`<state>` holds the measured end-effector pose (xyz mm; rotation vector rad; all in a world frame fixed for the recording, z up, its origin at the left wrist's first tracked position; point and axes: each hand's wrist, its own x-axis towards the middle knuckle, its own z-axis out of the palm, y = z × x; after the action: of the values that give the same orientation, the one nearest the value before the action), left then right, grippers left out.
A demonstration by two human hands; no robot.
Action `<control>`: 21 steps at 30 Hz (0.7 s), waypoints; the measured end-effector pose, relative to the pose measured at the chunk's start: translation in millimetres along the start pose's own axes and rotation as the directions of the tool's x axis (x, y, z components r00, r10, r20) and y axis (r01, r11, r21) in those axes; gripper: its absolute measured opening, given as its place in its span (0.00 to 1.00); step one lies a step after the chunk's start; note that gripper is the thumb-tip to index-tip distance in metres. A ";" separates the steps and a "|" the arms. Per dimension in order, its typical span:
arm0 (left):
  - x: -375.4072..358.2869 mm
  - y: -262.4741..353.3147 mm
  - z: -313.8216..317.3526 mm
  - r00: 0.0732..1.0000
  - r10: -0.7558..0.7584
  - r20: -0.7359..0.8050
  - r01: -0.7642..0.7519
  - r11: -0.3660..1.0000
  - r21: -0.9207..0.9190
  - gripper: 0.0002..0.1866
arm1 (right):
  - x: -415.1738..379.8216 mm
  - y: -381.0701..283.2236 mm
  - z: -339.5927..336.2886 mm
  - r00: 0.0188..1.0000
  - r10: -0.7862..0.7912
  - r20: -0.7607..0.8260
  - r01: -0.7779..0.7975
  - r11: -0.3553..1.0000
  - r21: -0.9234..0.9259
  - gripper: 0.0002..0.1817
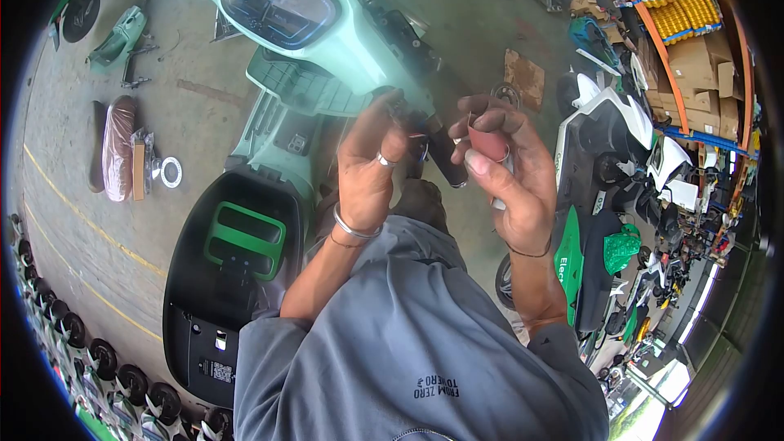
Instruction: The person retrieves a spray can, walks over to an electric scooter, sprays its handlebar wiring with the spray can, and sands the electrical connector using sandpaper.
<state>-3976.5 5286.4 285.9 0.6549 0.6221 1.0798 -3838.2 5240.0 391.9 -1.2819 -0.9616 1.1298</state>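
Observation:
My left hand [367, 167], with a ring and a metal bangle on it, is raised in front of me beside the scooter's front. Its fingers are closed together, and whatever they hold is too small and dark to make out. My right hand [523, 175] is raised across from it, thumb and fingers closed on a small reddish-brown curved piece [488, 144], possibly sandpaper. A gap separates the hands. Just beyond the left hand stands a mint-green scooter [359, 41] with a wide dashboard screen [280, 0]. Its dark open seat compartment [192, 302] has a green frame inside.
On the floor to the left lie a plastic-wrapped seat [121, 147], a white ring [171, 172] and a mint-green body part [120, 38]. Other scooters [604, 139] stand close on the right, before shelves with cardboard boxes [694, 73]. Several wheels [102, 357] line the lower left.

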 end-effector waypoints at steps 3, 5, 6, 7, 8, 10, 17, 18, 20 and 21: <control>-0.4 -1.0 -1.5 1.000 0.008 0.000 -0.008 1.000 0.013 0.37 | 1.8 -3.7 3.3 0.996 -0.086 -0.005 0.084 0.983 -0.165 0.14; -1.5 1.1 0.1 1.000 -0.011 -0.013 0.011 1.000 -0.005 0.38 | 3.2 -6.4 2.4 0.992 -0.125 0.013 0.124 0.960 -0.253 0.12; -1.6 2.4 1.0 0.999 -0.032 -0.025 0.031 0.999 -0.022 0.40 | 4.5 -8.4 -1.9 0.976 -0.207 0.067 0.216 0.876 -0.432 0.12; -1.6 3.7 0.6 0.999 -0.028 -0.029 0.028 0.999 -0.026 0.40 | 5.4 -9.7 -4.5 0.952 -0.275 0.138 0.302 0.751 -0.587 0.11; -1.7 5.3 -0.6 0.999 -0.043 -0.004 0.043 0.999 -0.034 0.39 | 5.3 -10.3 -4.4 0.951 -0.273 0.145 0.305 0.750 -0.587 0.11; -1.9 7.4 -0.7 0.998 -0.053 0.019 0.054 0.998 -0.044 0.38 | 4.0 -11.1 -3.1 0.971 -0.236 0.047 0.228 0.840 -0.491 0.13; -1.0 5.7 1.2 0.999 -0.005 -0.032 0.005 1.000 0.015 0.36 | 7.8 -2.4 6.1 0.987 -0.015 -0.161 0.007 0.998 -0.054 0.15; -1.7 6.7 1.1 1.000 -0.021 -0.018 0.021 1.000 0.007 0.36 | 6.7 -1.7 6.2 0.987 -0.014 -0.160 0.005 0.999 -0.054 0.15; -1.8 9.4 3.9 1.000 -0.017 -0.024 0.016 1.000 -0.006 0.36 | 5.4 0.0 5.4 0.990 0.025 -0.137 -0.037 0.996 -0.080 0.19; -2.0 10.0 4.8 1.000 -0.012 -0.028 0.012 1.000 -0.019 0.36 | 5.6 0.3 5.7 0.990 0.026 -0.138 -0.037 0.996 -0.080 0.19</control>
<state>-3979.6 5287.0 296.8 0.6203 0.6385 1.0839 -3842.6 5246.7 391.6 -1.4268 -0.8956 1.0211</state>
